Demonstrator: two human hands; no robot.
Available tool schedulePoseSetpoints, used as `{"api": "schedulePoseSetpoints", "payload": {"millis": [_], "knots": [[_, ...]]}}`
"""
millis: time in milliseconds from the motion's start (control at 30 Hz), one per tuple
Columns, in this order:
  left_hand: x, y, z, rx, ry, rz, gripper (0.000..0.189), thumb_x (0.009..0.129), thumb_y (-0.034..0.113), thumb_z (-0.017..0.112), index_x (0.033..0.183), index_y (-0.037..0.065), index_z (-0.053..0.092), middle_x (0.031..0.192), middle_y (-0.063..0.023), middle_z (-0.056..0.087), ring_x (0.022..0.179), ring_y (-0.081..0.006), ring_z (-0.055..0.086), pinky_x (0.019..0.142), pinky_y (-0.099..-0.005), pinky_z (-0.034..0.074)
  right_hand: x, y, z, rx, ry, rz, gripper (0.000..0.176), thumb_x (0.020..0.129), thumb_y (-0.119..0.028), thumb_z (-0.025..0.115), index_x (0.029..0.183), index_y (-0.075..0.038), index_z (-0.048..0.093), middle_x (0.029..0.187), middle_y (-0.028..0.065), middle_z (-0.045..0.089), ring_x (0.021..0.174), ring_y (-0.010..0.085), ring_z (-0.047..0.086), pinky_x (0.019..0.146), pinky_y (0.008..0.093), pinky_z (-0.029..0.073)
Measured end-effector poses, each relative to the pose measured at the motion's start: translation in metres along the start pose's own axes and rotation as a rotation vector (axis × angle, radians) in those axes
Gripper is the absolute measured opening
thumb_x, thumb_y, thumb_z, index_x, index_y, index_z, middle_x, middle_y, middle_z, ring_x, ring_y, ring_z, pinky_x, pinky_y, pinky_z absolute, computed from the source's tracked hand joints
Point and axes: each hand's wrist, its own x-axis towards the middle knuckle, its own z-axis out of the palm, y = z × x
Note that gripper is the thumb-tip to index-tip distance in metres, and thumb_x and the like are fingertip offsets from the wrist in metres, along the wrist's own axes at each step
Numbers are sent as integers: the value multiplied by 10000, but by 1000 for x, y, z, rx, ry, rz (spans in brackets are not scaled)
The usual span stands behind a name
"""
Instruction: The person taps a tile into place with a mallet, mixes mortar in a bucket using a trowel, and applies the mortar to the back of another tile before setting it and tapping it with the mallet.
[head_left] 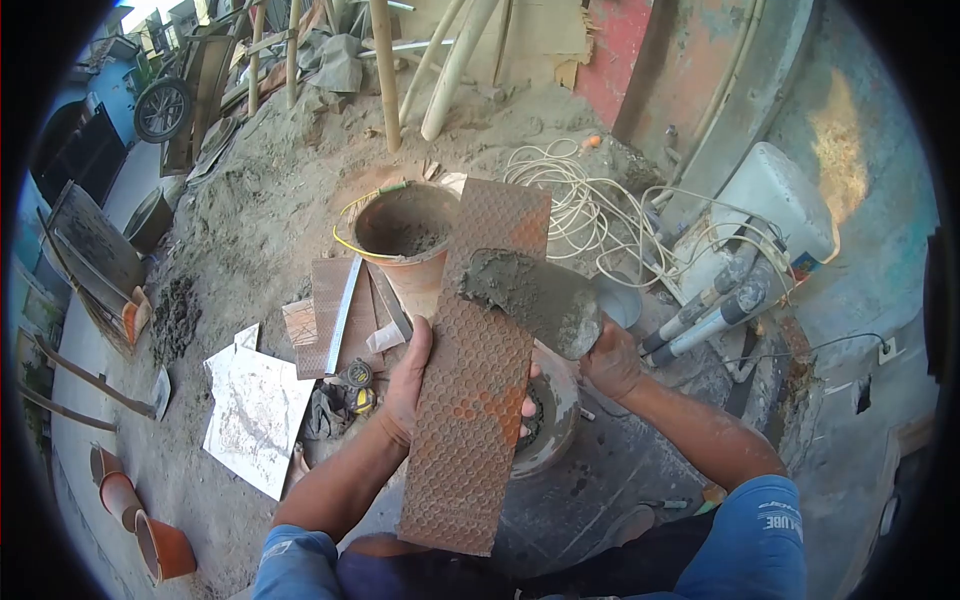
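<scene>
My left hand (408,382) grips a long, narrow tile (468,430) by its edges, with the thumb on the left side and fingertips showing at the right. The tile's brown, honeycomb-patterned back faces up. In my right hand (612,364) is a trowel (570,312), its blade lying across the upper part of the tile. Wet grey mortar (505,280) covers much of the blade and meets the tile's surface. Partly hidden under the tile is a round basin (562,435) with grey mix inside. A mortar-smeared bucket (415,272) stands just beyond the tile.
Left of the bucket lie tile pieces (326,280), a metal straightedge (344,315), a tape measure (357,374) and white boards (262,415). A coiled cable (570,190) and a white container (765,205) are at right. Sand (260,190) spreads behind, below wooden poles (384,80).
</scene>
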Motion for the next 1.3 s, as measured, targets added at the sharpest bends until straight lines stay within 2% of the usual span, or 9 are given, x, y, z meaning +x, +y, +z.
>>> {"api": "schedulePoseSetpoints", "payload": {"millis": [233, 300, 433, 500, 567, 733, 1000, 1100, 1300], "knots": [[-1, -1, -19, 34, -3, 59, 982, 862, 798, 336, 1516, 70, 252, 1396, -314, 439, 1120, -514, 579, 893, -641, 507, -65, 26, -39, -51, -119, -19, 390, 850, -95, 651, 1167, -17, 437, 945, 179, 589, 801, 395, 632, 681, 472, 514], [-6, 4, -32, 51, 73, 55, 1046, 822, 837, 375, 1513, 61, 262, 1388, -326, 426, 1116, -516, 565, 884, -656, 493, -77, 33, -52, 8, -233, 114, 390, 844, -127, 649, 1162, -7, 458, 939, 188, 587, 811, 413, 623, 702, 497, 507], [-13, 6, -50, 123, 113, 84, 1037, 826, 828, 392, 1519, 69, 255, 1397, -319, 423, 1125, -493, 567, 892, -642, 496, -25, -4, -105, 202, -181, 196, 410, 793, -139, 652, 1140, 5, 488, 937, 202, 591, 838, 430, 612, 736, 510, 496], [-14, 4, -55, 112, 73, 105, 1025, 830, 816, 412, 1521, 77, 255, 1404, -311, 423, 1125, -475, 572, 912, -633, 489, 21, -20, -135, -52, -441, 158, 377, 759, -165, 635, 1080, 11, 545, 962, 213, 599, 861, 427, 610, 755, 500, 488], [-16, 4, -61, 133, 72, 91, 1028, 825, 814, 428, 1520, 76, 257, 1404, -308, 424, 1131, -471, 568, 925, -635, 480, 50, -32, -147, -100, -501, 155, 346, 760, -178, 620, 1039, 15, 555, 931, 218, 594, 854, 425, 597, 758, 491, 477], [-23, 0, -67, 185, 42, 80, 1045, 807, 808, 478, 1516, 71, 264, 1395, -302, 433, 1149, -464, 558, 946, -644, 460, 82, -42, -150, -220, -569, 33, 308, 747, -200, 592, 968, 15, 575, 898, 215, 590, 851, 414, 588, 767, 496, 464], [-34, -6, -69, 51, 10, 58, 1124, 745, 851, 500, 1516, 70, 254, 1368, -293, 453, 1125, -451, 567, 938, -636, 464, 105, -71, -136, -387, -703, 61, 351, 937, -394, 569, 892, -45, 568, 781, 164, 633, 735, 379, 645, 653, 478, 502], [-34, -10, -61, 91, 23, 28, 1151, 719, 865, 506, 1514, 70, 256, 1350, -281, 466, 1101, -435, 579, 919, -615, 477, 114, -80, -121, -442, -788, 147, 332, 950, -361, 552, 909, -32, 576, 812, 185, 651, 767, 389, 658, 674, 492, 511], [-42, -16, -57, 117, 28, 7, 1159, 708, 873, 512, 1509, 74, 263, 1301, -255, 490, 1051, -401, 586, 892, -570, 484, 139, -67, -114, -536, -722, 182, 347, 957, -370, 533, 954, -35, 623, 762, 174, 682, 772, 360, 687, 685, 469, 541]]}}
